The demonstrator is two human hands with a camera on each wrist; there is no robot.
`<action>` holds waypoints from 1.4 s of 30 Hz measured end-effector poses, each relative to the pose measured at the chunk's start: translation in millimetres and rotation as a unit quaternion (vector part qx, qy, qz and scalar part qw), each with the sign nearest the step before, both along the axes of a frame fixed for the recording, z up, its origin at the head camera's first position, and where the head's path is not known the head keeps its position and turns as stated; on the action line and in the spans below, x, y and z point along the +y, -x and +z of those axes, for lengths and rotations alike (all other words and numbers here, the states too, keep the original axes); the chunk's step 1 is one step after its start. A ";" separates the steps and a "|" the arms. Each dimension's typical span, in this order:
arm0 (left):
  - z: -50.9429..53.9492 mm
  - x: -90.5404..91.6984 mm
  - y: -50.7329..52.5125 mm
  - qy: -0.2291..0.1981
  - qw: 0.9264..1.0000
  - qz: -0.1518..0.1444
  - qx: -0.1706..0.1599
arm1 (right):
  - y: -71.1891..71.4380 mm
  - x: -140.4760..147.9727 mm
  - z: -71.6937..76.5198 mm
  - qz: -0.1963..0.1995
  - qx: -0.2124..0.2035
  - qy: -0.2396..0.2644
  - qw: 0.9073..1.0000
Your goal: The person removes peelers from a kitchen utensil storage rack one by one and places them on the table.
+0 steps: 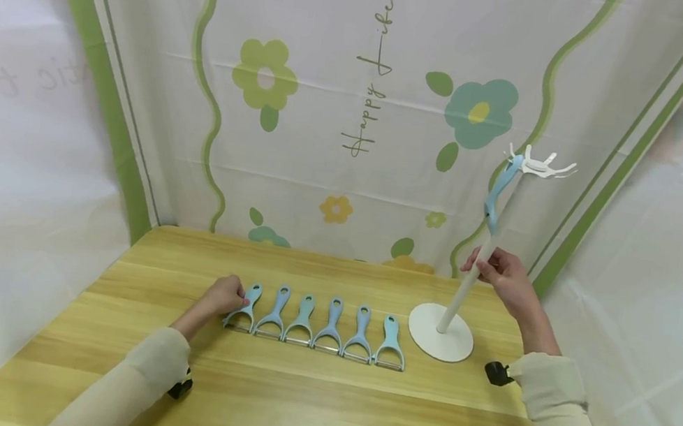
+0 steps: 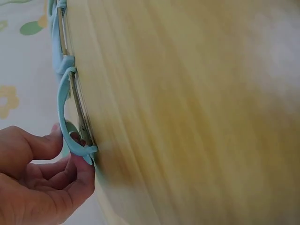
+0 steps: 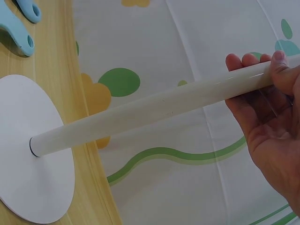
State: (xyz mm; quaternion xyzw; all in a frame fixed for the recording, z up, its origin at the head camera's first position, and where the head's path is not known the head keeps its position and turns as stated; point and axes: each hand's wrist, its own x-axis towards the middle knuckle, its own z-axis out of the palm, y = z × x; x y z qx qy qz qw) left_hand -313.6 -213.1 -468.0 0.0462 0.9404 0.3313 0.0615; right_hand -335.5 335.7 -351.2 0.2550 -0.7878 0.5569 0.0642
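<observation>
Several blue Y-shaped peelers lie in a row on the table, handles pointing to the back. My left hand [image 1: 224,296] pinches the leftmost peeler [image 1: 253,293]; in the left wrist view the thumb and fingers are at the side of its curved frame [image 2: 62,101], by the blade. On the right, a white stand has a round base [image 1: 426,331], a pole [image 1: 464,294] and a crown of hooks [image 1: 539,167]. One blue peeler [image 1: 502,182] hangs from a hook. Partway up the pole, my right hand [image 1: 511,281] grips it with thumb and fingers, seen closely in the right wrist view.
The wooden table [image 1: 307,406] ends at a printed curtain [image 1: 329,99] with flowers and lettering. White cloth hangs on both sides. The rightmost lying peeler [image 1: 390,327] is close to the stand's base. A small black device [image 1: 497,373] sits at the right cuff.
</observation>
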 end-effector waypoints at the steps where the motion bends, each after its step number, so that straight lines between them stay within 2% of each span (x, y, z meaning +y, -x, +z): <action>1: -0.8 0.1 0.1 0.005 1.000 -0.003 0.003 | -0.2 -0.1 -0.3 0.000 -0.002 -0.001 1.000; 8: 1.2 2.9 -1.2 0.028 0.999 -0.013 0.027 | -1.5 0.5 -0.7 -0.005 0.005 -0.006 1.000; 12: 3.3 3.5 -0.9 0.037 0.999 -0.011 0.006 | -2.8 -1.2 -0.4 -0.015 0.006 -0.007 1.000; 15: 4.8 5.3 -1.2 0.055 0.998 -0.002 0.012 | -4.4 -4.0 -0.6 -0.020 0.006 -0.007 1.000; 17: 7.0 8.4 -1.3 0.059 0.998 0.003 0.032 | -5.6 -6.0 -0.5 -0.026 0.007 -0.008 1.000; 20: 13.9 17.4 -1.4 0.044 0.996 -0.006 0.082 | -7.4 -8.8 -0.1 -0.038 0.016 -0.012 0.999; 23: 23.4 30.0 -1.8 0.019 0.992 -0.025 0.124 | -8.3 -12.6 -0.4 -0.057 0.027 -0.019 0.998; 25: 29.2 39.4 -2.3 0.006 0.989 -0.038 0.140 | -8.7 -15.8 -1.7 -0.071 0.038 -0.024 0.996; 29: 35.7 57.1 -3.3 0.012 0.986 -0.063 0.153 | -9.5 -24.0 -7.0 -0.143 0.081 -0.057 0.985; 32: 38.1 68.5 -4.5 0.015 0.984 -0.072 0.160 | -11.1 -31.4 -10.4 -0.228 0.115 -0.083 0.963; 35: 40.1 78.1 -4.7 0.005 0.981 -0.083 0.177 | -13.4 -38.1 -8.8 -0.284 0.128 -0.098 0.945; 38: 43.7 89.4 -3.0 -0.009 0.977 -0.098 0.187 | -14.8 -42.8 -3.3 -0.308 0.126 -0.115 0.936; 42: 51.8 109.8 1.0 -0.029 0.974 -0.115 0.192 | -14.6 -44.0 1.3 -0.310 0.119 -0.124 0.935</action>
